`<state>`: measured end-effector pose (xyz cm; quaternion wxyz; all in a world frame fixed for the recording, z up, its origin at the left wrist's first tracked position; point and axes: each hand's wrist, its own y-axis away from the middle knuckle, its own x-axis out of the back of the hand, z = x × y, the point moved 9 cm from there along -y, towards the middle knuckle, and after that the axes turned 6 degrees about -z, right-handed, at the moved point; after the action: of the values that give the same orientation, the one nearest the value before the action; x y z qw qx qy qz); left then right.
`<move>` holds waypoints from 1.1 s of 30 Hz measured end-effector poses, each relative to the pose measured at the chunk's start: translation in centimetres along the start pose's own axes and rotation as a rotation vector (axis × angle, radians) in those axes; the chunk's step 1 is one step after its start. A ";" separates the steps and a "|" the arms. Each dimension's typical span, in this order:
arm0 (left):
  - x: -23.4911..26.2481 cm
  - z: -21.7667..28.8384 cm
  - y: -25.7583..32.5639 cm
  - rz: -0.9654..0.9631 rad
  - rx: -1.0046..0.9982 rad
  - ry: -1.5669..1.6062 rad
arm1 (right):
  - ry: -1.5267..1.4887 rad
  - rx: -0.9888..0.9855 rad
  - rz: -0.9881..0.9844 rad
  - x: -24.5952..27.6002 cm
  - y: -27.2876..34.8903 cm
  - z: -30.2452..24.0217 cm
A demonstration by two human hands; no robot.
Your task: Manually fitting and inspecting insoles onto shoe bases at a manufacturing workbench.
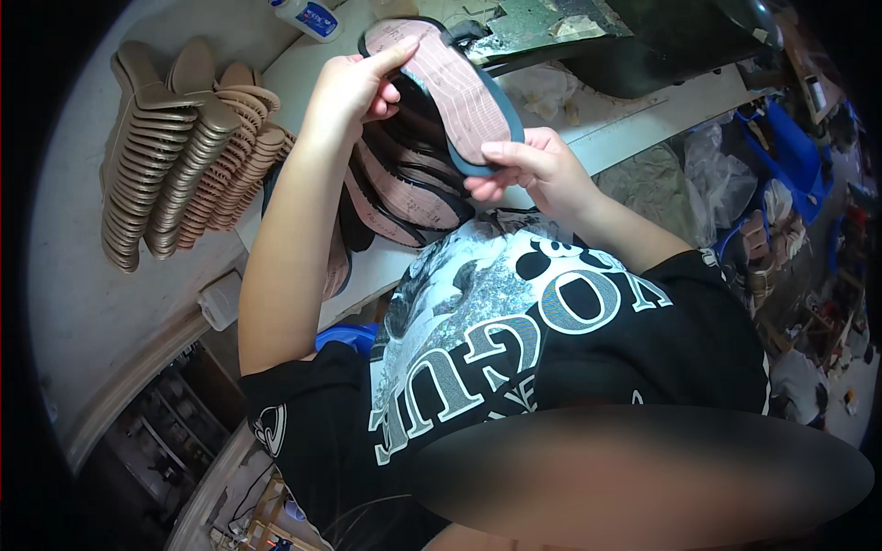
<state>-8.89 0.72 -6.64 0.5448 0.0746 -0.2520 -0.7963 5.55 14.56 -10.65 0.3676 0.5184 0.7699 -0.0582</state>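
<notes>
Between my two hands I hold up a shoe sole, pale pink on its upper face with a dark blue-black rim. My left hand grips the upper left end, thumb lying on the pink face. At the lower right end my right hand pinches the rim, thumb on top and fingers underneath. Below the held piece, several similar pink-and-black soles lie overlapping on the worktable, partly hidden by my left arm and the held sole.
Stacked rows of tan and bronze soles stand at the left. A white bottle with a blue label lies at the back. A green-topped machine part juts in at the top. Clear plastic bags and blue material are at right.
</notes>
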 end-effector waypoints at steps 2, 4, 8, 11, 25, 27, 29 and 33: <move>0.5 0.1 -1.1 -0.042 0.030 0.026 | -0.082 0.098 0.043 -0.4 -0.8 -1.0; 1.2 -0.1 -2.3 -0.049 0.050 -0.017 | -0.100 0.123 0.058 -0.7 -1.6 -1.5; 2.8 0.6 -4.5 -0.121 0.101 -0.331 | -0.152 0.174 0.108 -0.5 -3.1 -2.5; 3.1 1.7 -6.0 -0.084 0.048 -0.474 | -0.159 0.182 0.142 -0.2 -3.8 -3.2; -3.0 5.7 -4.9 -0.628 -0.313 -0.906 | -0.001 0.084 0.265 0.2 -4.8 -5.0; -2.9 5.6 -3.3 -0.607 -0.310 -0.876 | 0.004 0.072 0.267 0.3 -4.7 -5.2; -2.5 5.8 -2.4 -0.514 -0.323 -0.911 | 0.009 0.062 0.267 0.4 -4.7 -5.3; -2.4 3.7 -1.4 -0.484 -0.176 -0.678 | 0.057 0.034 0.253 0.6 -4.6 -5.6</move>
<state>-10.53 4.43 -4.49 0.2327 -0.1814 -0.3232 -0.8992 -1.29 15.60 -8.31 0.3410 0.6189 0.7076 -0.0095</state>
